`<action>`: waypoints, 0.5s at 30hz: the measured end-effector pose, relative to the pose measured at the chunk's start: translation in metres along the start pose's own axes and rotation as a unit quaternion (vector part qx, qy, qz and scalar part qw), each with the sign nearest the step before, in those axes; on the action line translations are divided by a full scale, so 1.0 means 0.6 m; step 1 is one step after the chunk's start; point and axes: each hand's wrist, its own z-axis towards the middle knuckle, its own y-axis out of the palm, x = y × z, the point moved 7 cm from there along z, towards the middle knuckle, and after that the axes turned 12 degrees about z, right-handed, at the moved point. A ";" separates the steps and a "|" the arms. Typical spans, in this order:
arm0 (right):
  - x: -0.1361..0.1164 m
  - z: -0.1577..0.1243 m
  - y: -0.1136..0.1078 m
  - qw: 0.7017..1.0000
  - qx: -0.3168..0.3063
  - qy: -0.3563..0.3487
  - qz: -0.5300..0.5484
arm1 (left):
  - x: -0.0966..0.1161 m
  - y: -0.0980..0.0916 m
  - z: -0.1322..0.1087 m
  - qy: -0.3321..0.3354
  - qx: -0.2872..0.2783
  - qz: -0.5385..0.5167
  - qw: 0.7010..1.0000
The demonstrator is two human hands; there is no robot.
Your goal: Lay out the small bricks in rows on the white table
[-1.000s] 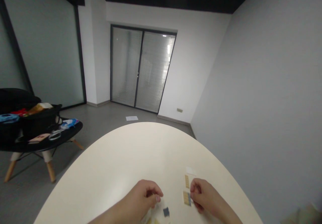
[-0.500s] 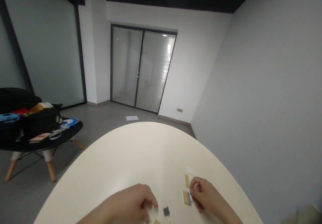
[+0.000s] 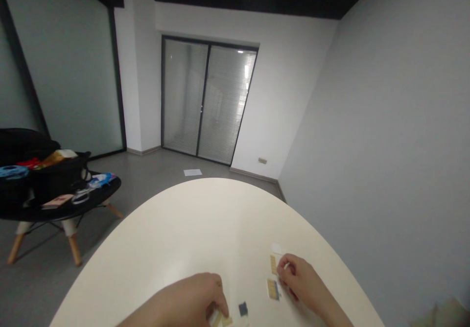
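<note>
Left hand (image 3: 191,300) has dropped toward the table (image 3: 165,229) edge, closed on a tan strip (image 3: 221,319); right hand (image 3: 299,279) pinches a small white bit (image 3: 286,266) beside tan sheets (image 3: 272,289), dark square (image 3: 243,309) between.

Table: round-edged cream-white tabletop (image 3: 191,229). Lying flat on it, right of centre near the near edge: small white paper slip (image 3: 276,248); just below it, narrow tan gridded strip (image 3: 273,264); below that, squarish tan gridded card (image 3: 272,289), bluish edge at its right side. Left of those, small dark blue-grey square (image 3: 242,309). Too small to identify further.
</note>
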 end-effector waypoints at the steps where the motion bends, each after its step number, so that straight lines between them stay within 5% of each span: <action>1: 0.000 0.001 -0.001 1.000 0.004 -0.005 -0.002 | -0.003 0.002 0.002 -0.005 0.009 -0.003 1.000; 7: 0.002 0.002 -0.004 1.000 0.012 -0.017 -0.011 | -0.014 0.002 0.004 -0.057 0.036 -0.028 0.997; 15: -0.009 -0.001 -0.008 0.999 0.023 -0.021 -0.004 | 0.008 -0.015 0.005 -0.004 0.057 -0.010 0.998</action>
